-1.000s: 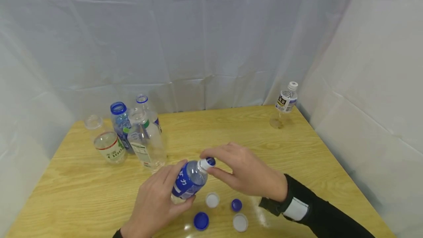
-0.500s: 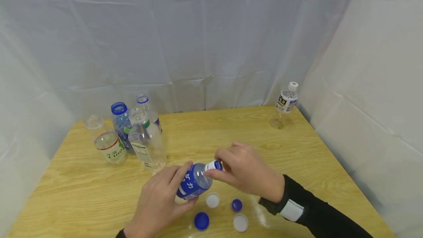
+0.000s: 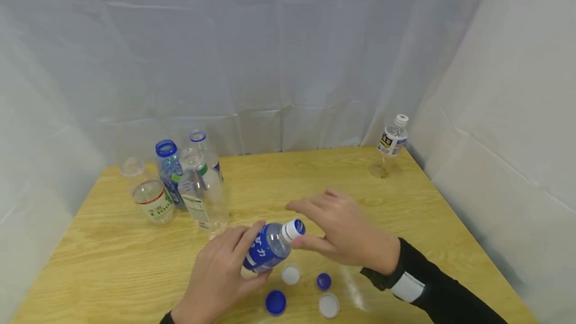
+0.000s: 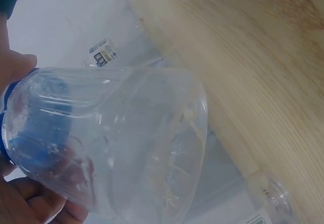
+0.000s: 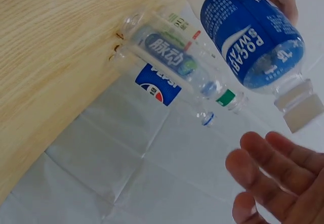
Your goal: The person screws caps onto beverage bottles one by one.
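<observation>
My left hand (image 3: 220,269) grips a clear plastic drink bottle (image 3: 265,251) with a blue label, held tilted above the table, its neck toward the right. A white cap (image 3: 294,227) with a blue top sits on the neck. My right hand (image 3: 346,234) is beside the cap, fingers extended and thumb close below it. From the right wrist view, its fingers (image 5: 263,168) are apart from the cap, and the label on the bottle (image 5: 243,37) reads Pocari Sweat. The left wrist view shows the bottle's clear base end (image 4: 167,143); it looks empty.
Several uncapped bottles cluster at the left, among them a clear one (image 3: 204,204) and a blue one (image 3: 168,164). A white-capped bottle (image 3: 391,141) stands far right. Loose blue caps (image 3: 275,302) and white caps (image 3: 329,305) lie on the table near the front.
My right hand has gripped the cap and then spread its fingers off it. The bottle has shifted slightly right. The cap is still on its neck.
</observation>
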Tool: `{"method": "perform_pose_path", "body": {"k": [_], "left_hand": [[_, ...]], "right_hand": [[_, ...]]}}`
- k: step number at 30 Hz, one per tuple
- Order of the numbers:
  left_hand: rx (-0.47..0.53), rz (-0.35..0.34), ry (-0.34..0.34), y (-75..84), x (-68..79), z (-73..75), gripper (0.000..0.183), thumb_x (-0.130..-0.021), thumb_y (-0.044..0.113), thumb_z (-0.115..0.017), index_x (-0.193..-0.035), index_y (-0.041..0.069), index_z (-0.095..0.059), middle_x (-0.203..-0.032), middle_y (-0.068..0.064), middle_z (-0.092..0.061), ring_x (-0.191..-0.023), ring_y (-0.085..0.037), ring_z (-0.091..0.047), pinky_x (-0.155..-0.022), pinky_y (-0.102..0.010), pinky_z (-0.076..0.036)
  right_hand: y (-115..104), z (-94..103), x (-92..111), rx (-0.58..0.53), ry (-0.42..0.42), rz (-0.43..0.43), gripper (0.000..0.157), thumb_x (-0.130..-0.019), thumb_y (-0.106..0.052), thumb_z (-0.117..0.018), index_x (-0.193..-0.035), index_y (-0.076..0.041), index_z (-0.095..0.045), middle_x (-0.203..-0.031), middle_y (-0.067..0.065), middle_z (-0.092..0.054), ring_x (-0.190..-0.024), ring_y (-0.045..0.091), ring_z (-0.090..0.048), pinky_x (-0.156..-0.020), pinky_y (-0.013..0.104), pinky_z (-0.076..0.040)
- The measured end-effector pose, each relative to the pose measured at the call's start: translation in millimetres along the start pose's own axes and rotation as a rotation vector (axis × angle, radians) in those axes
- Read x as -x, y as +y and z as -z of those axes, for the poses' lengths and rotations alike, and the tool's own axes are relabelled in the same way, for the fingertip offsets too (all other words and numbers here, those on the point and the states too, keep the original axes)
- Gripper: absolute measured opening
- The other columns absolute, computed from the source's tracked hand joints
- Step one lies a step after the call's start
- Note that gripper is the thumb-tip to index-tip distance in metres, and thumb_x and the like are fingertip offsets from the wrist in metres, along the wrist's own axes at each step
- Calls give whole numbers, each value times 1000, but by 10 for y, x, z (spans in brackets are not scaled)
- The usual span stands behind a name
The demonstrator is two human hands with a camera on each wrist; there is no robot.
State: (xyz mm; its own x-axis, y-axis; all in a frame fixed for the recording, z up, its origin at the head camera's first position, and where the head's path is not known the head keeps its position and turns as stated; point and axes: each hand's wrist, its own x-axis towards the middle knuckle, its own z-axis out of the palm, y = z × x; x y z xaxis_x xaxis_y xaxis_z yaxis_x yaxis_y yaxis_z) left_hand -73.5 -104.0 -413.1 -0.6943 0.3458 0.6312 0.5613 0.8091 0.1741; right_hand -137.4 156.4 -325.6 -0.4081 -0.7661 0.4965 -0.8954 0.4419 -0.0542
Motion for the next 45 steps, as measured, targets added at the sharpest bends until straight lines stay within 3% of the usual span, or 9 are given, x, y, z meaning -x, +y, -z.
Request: {"method": "perform_pose_path", "body": {"k": [4, 9, 17, 24, 28, 31, 33, 37, 45], "left_hand": [[6, 1, -2, -7, 6, -7, 99, -60, 44, -93, -146, 17, -53, -111, -2, -66, -93, -17, -66, -73, -37, -60], [13, -6, -6, -13, 10, -25, 98, -61, 44, -93, -147, 18, -53, -111, -2, -66, -93, -17, -66, -72, -37, -59], [15, -12, -17, 19, -2, -39, 95, -62, 46, -92, -145, 19, -55, -111, -1, -66, -95, -17, -66, -74, -37, -59], [5, -27, -18, 42, -21, -42, 98, -58, 46, -95, -145, 19, -56, -111, -1, -66, -95, -16, -66, -76, -35, -59], [-8, -23, -37, 58, -26, -33, 99, -59, 47, -94, -145, 20, -56, -112, -1, -66, -97, -16, -66, -77, -34, -60], [-4, -12, -36, 57, -25, -31, 99, -59, 47, -94, -145, 20, -55, -112, -1, -66, -97, -16, -66, -77, -35, -60], [3, -7, -28, 51, -25, -35, 99, -59, 47, -94, -145, 20, -55, -112, -1, -66, -97, -16, -65, -77, -36, -60], [13, -8, -17, 35, -21, -38, 97, -60, 46, -94, -145, 19, -56, -111, -1, -66, -96, -16, -65, -76, -37, -59], [14, -31, -2, 25, -26, -47, 98, -58, 45, -94, -145, 20, -56, -111, 0, -66, -95, -15, -64, -75, -36, -58]], "right_hand": [[37, 86, 44, -75, -79, 64, 57, -97, -52, -62, -143, -19, -56, -131, -4, -65, -115, 11, -63, -90, 33, -50], [36, 106, 61, -108, -131, 82, 48, -92, -31, -77, -136, -19, -62, -122, -8, -66, -108, 6, -62, -86, 28, -50], [13, 69, 59, -73, -87, 40, 29, -97, -43, -66, -110, -16, -69, -95, -11, -67, -81, 1, -56, -74, 24, -46], [-4, -20, 62, 50, -56, 16, 42, -100, -54, -55, -76, -20, -57, -67, -15, -48, -59, 1, -36, -61, 20, -34], [-11, -52, 65, 82, -47, -5, 51, -101, -59, -49, -68, -21, -52, -59, -15, -40, -53, 1, -31, -55, 19, -28], [0, -44, 74, 62, -33, -10, 51, -101, -61, -46, -79, -18, -64, -67, -13, -58, -57, 1, -47, -57, 20, -39], [13, -15, 88, 27, -37, -6, 49, -99, -61, -50, -99, -17, -70, -85, -9, -69, -71, 4, -61, -65, 23, -48], [34, 75, 121, -50, -86, 28, 51, -95, -50, -67, -135, -19, -62, -122, -5, -67, -106, 10, -65, -84, 30, -54], [23, 129, 137, -100, -109, 104, 43, -88, -22, -81, -127, -15, -65, -118, -5, -63, -100, 7, -61, -83, 24, -53]]}}
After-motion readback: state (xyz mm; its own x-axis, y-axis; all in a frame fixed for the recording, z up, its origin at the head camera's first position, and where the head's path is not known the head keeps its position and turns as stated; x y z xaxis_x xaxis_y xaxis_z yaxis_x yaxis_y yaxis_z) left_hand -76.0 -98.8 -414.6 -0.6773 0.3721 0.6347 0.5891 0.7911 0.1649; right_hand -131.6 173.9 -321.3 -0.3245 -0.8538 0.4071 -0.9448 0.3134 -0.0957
